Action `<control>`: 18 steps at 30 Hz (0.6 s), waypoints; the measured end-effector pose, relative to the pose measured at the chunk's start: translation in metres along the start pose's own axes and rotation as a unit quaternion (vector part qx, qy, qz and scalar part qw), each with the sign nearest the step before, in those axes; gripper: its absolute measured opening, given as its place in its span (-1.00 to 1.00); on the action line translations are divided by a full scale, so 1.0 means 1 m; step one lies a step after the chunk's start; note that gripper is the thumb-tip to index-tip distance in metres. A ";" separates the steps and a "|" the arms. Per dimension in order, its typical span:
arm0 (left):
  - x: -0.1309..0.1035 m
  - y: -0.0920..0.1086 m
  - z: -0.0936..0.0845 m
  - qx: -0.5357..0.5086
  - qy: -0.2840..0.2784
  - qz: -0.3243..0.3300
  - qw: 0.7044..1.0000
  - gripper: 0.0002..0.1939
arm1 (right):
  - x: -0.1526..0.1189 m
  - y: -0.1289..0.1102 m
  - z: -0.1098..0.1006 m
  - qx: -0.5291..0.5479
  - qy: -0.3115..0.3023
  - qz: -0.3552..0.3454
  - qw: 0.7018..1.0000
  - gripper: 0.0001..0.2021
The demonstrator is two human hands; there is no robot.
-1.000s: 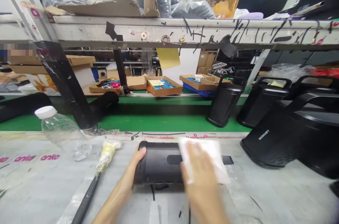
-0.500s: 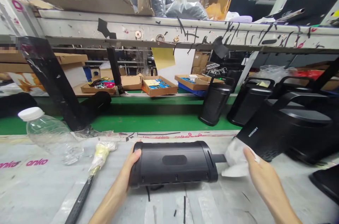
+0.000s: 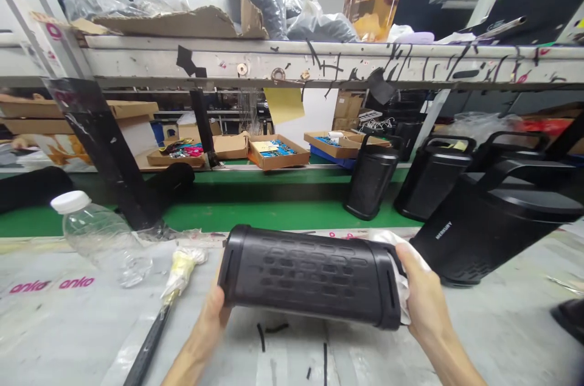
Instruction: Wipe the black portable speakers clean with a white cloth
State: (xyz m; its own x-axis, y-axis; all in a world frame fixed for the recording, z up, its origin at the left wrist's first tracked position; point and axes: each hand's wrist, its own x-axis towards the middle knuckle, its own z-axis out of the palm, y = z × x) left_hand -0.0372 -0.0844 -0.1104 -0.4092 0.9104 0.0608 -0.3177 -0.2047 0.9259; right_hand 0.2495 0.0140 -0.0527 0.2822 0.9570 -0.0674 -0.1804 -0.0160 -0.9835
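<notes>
Speaker (image 3: 310, 279) held lying sideways above the table (image 3: 68, 337).
Your left hand (image 3: 214, 313) cups one end, your right hand (image 3: 422, 301) presses a white cloth (image 3: 401, 289) against the other; that cloth could let it slip.

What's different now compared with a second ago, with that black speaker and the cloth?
The black speaker has been rolled over: its smooth side faced up, now the grille pattern does, and it looks tipped up off the table. The right hand, which wiped across the top with the white cloth, has moved to the speaker's right end, cloth pressed there. The left hand stays at the left end. The plastic bottle has not moved.
</notes>
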 end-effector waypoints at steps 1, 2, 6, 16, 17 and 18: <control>0.002 0.002 -0.002 -0.027 0.017 -0.075 0.997 -0.30 | 0.000 0.000 0.002 0.011 0.006 -0.014 1.000 -0.47; 0.004 0.006 -0.003 -0.050 0.036 -0.137 0.989 -0.42 | 0.001 0.001 0.004 0.016 0.004 -0.027 0.999 -0.46; 0.005 0.023 0.007 -0.069 0.095 -0.207 0.971 -0.74 | 0.009 0.018 0.008 0.014 -0.019 -0.072 0.997 -0.47; -0.004 0.016 0.027 0.024 0.041 0.058 0.997 -0.41 | 0.025 0.047 0.006 -0.015 -0.018 -0.079 0.997 -0.52; -0.005 0.014 0.027 0.037 0.025 0.101 0.994 -0.35 | 0.026 0.044 0.005 -0.017 -0.026 -0.076 0.997 -0.53; -0.006 0.011 0.026 0.050 0.006 0.140 0.989 -0.28 | 0.027 0.040 0.003 -0.023 -0.037 -0.073 0.996 -0.54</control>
State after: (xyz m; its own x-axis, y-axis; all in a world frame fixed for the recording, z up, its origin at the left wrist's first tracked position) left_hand -0.0164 -0.0833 -0.0908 -0.4793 0.8191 0.3153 -0.1046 -0.4100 0.9061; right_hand 0.2468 0.0403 -0.0936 0.2321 0.9688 0.0874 -0.0986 0.1128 -0.9887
